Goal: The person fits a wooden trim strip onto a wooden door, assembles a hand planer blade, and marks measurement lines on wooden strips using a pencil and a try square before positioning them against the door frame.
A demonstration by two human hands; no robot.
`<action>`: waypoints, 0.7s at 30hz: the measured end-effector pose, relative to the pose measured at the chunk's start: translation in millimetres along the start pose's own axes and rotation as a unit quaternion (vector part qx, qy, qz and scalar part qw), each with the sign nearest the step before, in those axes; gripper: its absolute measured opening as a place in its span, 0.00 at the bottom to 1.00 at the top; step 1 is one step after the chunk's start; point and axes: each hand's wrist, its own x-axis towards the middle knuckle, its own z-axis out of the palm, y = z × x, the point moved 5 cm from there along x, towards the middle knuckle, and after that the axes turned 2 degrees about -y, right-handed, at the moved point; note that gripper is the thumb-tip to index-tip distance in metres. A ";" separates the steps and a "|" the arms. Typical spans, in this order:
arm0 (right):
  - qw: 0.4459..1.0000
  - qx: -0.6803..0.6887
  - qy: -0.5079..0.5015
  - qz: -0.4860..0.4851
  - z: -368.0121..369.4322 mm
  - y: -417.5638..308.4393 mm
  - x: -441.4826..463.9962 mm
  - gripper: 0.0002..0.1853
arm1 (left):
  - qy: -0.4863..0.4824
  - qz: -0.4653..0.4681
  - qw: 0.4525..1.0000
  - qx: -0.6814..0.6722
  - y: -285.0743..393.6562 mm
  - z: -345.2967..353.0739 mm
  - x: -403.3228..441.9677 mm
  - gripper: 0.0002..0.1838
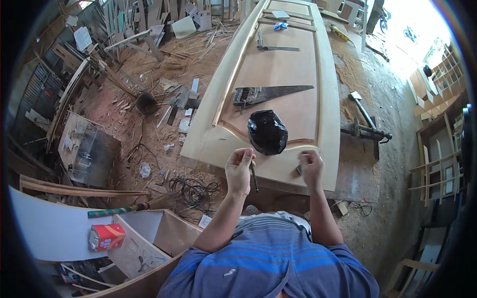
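My left hand [238,171] is closed around a thin dark stick [254,178], maybe a pencil, that points down from the fingers. My right hand [311,168] is curled closed over the near end of a wooden door panel [323,124]. A small dark piece [299,170] shows at its fingers; whether they grip it I cannot tell. Between and just beyond both hands, a bundle in shiny black plastic [268,132] sits on the panel. Farther up lie a hand saw [271,94] and a try square [278,48].
A blue-and-white packet [280,25] lies at the panel's far end. To the right, a hammer [361,107] and a bar clamp [365,130] rest by the panel. Cables [194,192] and wood scraps cover the floor at left. A red can [107,237] stands on white board.
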 end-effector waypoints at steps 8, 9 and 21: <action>0.924 0.038 -0.342 -0.165 118.0 -132.3 -37.0 0.25 | 0.086 -0.067 0.992 -0.068 -6.1 -63.5 32.7 0.09; 0.922 0.046 -0.347 -0.166 126.9 -132.6 -36.3 0.24 | 0.091 -0.083 0.988 -0.098 -7.6 -69.0 36.6 0.09; 0.926 0.240 -0.287 -0.060 223.3 -128.6 63.7 0.16 | 0.171 -0.031 0.977 0.123 35.5 -150.1 108.8 0.12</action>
